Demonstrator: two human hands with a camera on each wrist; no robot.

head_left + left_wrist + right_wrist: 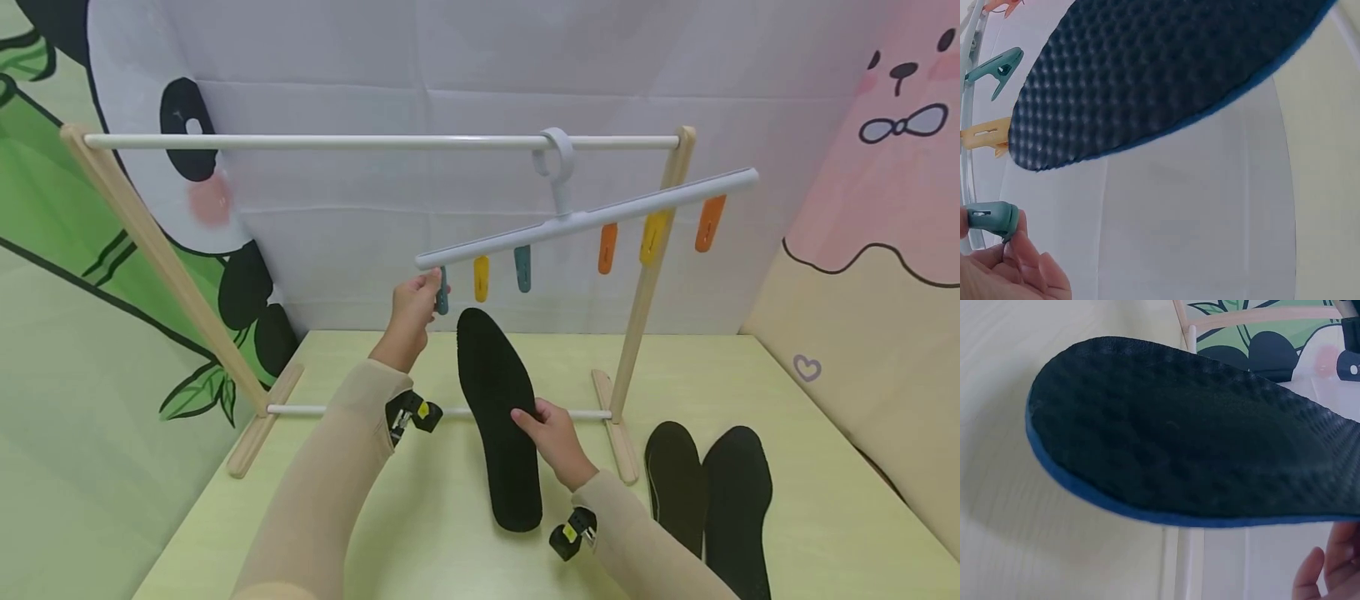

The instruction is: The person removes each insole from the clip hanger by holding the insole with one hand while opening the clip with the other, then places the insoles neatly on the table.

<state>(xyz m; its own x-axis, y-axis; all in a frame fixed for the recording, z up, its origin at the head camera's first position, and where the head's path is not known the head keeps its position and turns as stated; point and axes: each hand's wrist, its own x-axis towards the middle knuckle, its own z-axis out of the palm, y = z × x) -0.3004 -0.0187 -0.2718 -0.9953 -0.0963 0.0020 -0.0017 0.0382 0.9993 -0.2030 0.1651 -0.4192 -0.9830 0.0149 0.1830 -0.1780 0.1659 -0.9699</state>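
Note:
My left hand [412, 312] pinches the teal clothespin [442, 292] at the lower left end of a white clip hanger [495, 244]. In the left wrist view, that same clothespin [994, 217] sits between thumb and fingers. My right hand [555, 437] grips a black insole [498, 417] by its right edge, thumb on top, holding it upright above the table. The insole's tip is just below and to the right of the pinched clothespin. Its underside [1172, 431] looks dimpled, with a blue rim. Several other clothespins, such as a yellow one [481, 278], hang along the tilted bar.
The hanger hooks onto the top rail [337, 142] of a wooden rack [168, 267]. At the right of the table [420, 558] lie two more black insoles, one [675, 483] beside the other [738, 500]. A printed cloth backdrop [337, 250] stands close behind the rack.

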